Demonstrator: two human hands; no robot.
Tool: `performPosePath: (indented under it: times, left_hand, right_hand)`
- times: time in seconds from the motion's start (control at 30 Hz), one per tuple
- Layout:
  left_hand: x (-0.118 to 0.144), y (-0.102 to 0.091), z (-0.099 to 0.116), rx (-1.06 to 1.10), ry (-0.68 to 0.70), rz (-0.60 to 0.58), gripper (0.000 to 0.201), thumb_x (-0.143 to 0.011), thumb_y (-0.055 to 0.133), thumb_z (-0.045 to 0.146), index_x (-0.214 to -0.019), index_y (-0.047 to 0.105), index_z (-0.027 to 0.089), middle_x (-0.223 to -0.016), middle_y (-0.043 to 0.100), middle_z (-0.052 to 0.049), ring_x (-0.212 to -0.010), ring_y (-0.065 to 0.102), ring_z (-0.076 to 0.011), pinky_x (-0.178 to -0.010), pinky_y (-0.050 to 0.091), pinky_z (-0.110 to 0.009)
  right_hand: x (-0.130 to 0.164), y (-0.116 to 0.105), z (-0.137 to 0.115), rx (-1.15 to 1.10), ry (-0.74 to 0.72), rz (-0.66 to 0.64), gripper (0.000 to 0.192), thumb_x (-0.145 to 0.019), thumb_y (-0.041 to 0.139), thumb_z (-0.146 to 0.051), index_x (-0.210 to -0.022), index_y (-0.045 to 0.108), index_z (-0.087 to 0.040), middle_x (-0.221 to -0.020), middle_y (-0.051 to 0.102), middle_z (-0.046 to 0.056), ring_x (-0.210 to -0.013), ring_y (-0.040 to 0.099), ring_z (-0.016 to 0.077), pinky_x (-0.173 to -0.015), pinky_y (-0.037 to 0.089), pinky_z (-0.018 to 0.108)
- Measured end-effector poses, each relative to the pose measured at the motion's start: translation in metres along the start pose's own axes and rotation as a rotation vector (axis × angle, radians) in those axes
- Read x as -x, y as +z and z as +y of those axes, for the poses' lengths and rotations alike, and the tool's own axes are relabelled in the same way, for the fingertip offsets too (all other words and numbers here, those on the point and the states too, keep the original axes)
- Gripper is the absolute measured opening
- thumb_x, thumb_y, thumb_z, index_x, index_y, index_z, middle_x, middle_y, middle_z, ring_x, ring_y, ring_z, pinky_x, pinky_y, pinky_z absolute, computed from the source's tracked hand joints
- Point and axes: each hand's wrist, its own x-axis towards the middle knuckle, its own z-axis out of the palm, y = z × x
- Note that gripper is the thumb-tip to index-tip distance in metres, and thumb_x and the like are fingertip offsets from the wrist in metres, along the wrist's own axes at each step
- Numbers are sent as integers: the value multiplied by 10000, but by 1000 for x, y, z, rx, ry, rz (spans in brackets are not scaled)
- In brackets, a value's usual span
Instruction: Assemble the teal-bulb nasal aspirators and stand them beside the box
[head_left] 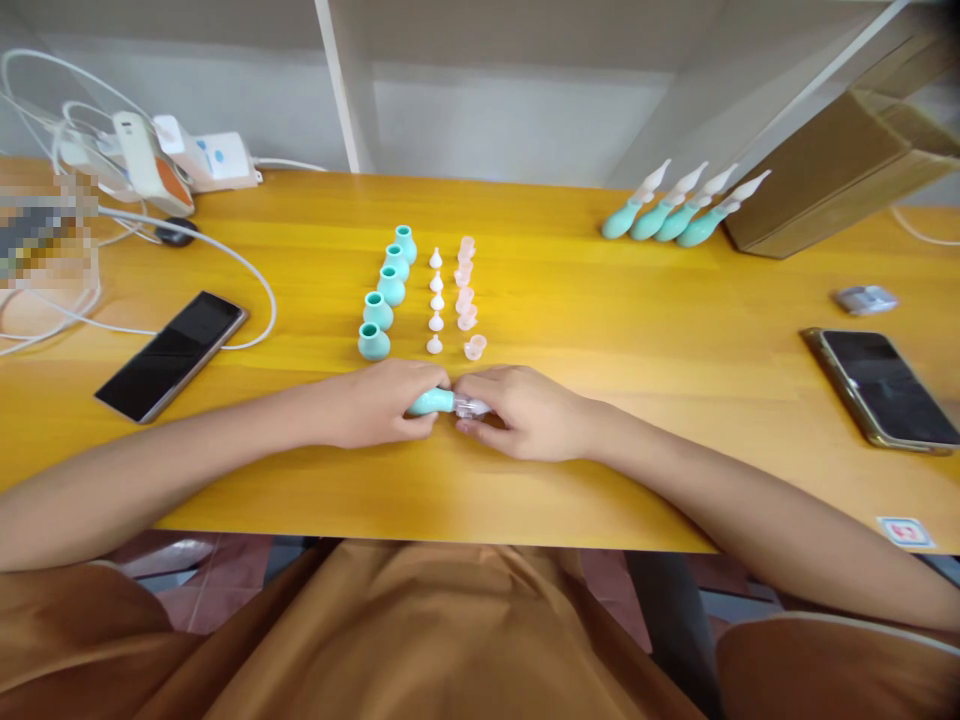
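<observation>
My left hand (386, 402) is closed around the teal rubber bulb (432, 401) of a nasal aspirator, low over the near half of the table. Facing it, my right hand (529, 410) grips the clear nozzle piece (466, 406) at the bulb's neck; its fingers cover the tip. Beyond my left hand runs a row of open-necked teal bulbs (373, 343). To the right of these stand small white cone-shaped pieces (436, 321) in a line, then a line of pale pink clear cups (475, 347). Several assembled nasal aspirators (660, 216) lie side by side at the back right.
A brown cardboard box (817, 180) stands at the back right. One phone (889, 388) lies at the right, another phone (172, 355) at the left. White cables (262, 285) and chargers (221, 160) crowd the back left. The table's front edge (480, 545) meets my body.
</observation>
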Motion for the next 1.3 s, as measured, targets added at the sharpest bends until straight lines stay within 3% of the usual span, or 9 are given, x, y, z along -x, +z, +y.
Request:
performPosePath:
  times: [0.5,0.67,0.87,0.97,1.07,1.17,1.3]
  left_hand:
    - [-1,-6,-2,44,-17,-16,123,-926,618,199,-1044,649,199,-981,723,-34,-834,652,-202,-762,447,-306]
    - [-1,-8,-3,56,-19,17,144,-906,625,211,-1047,649,199,-963,725,-24,-814,640,-191,-750,436,-299]
    - [0,-10,2,103,-8,123,192,-992,698,384,-1061,675,207,-915,722,-7,-802,632,-179,-762,438,-297]
    - [1,-15,5,256,16,109,290,-1001,754,483,-1032,690,203,-894,713,4,-784,622,-160,-736,434,-279]
    - [1,-14,7,464,59,101,267,-989,785,440,-1044,675,202,-910,705,7,-779,618,-143,-724,460,-265]
    - [3,-6,11,576,111,236,299,-984,804,444,-998,625,204,-931,685,-7,-807,623,-147,-753,508,-280]
    - [7,7,18,444,142,510,356,-967,837,492,-984,607,221,-972,687,-23,-842,628,-158,-796,538,-311]
  right_hand:
    - [-1,-3,5,-92,9,-9,124,-986,726,-279,-1069,663,-212,-922,769,25,-782,678,181,-736,458,287]
    - [1,-11,6,-221,-8,20,160,-1066,675,-348,-1121,649,-201,-888,731,9,-703,608,146,-696,454,269]
    - [4,-18,4,-285,-6,165,575,-1189,398,-633,-805,504,-218,-723,534,-21,-645,462,130,-655,367,280]
    - [5,-12,-3,-508,0,161,643,-1140,417,-751,-772,466,-227,-695,437,-38,-626,389,128,-627,346,290]
    - [6,-3,-10,-837,-22,187,617,-1106,464,-789,-864,530,-226,-708,390,-58,-593,307,122,-570,311,290]
    - [3,6,-14,-1042,-51,216,539,-1074,604,-747,-984,588,-216,-768,467,-55,-586,323,105,-573,350,281]
    - [-4,15,-16,-1104,-24,213,499,-1006,768,-684,-1023,609,-211,-847,555,-36,-646,454,98,-648,470,276]
